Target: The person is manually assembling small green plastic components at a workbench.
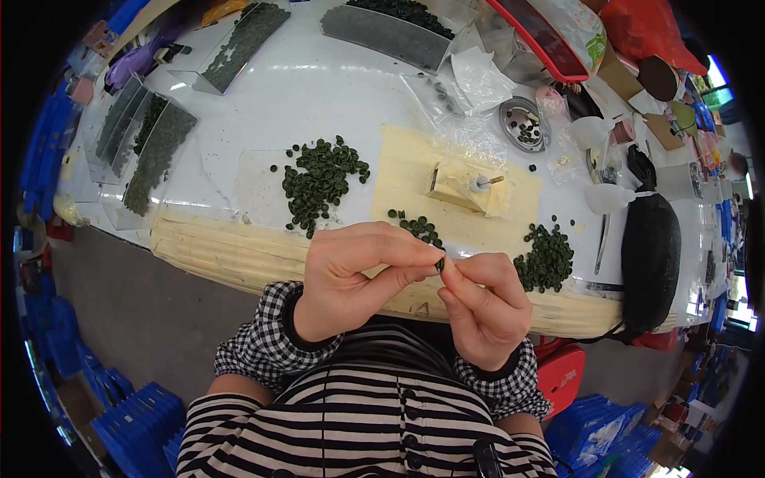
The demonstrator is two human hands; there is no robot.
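Note:
Between my two hands, over the table's near edge, is a small dark green disc (440, 266). My left hand (351, 275) is closed in a pinch on it with thumb and forefinger. From the other side, my right hand (488, 307) pinches the same disc; the fingers hide most of it. Just beyond the fingertips lies a small group of green discs (421, 229). A larger heap of the discs (319, 179) is spread farther left, and another heap (547, 259) lies right of my right hand. Behind them stands a small cream block (462, 190) with a pale nozzle-like tip.
Clear bins of green pieces (386, 33) stand along the back and left. Plastic bags (446, 107), a round metal dish (523, 126) and white squeeze bottles (610, 197) sit to the right, beside a black wrapped bundle (652, 255). Cream padding (227, 248) lines the table's front edge.

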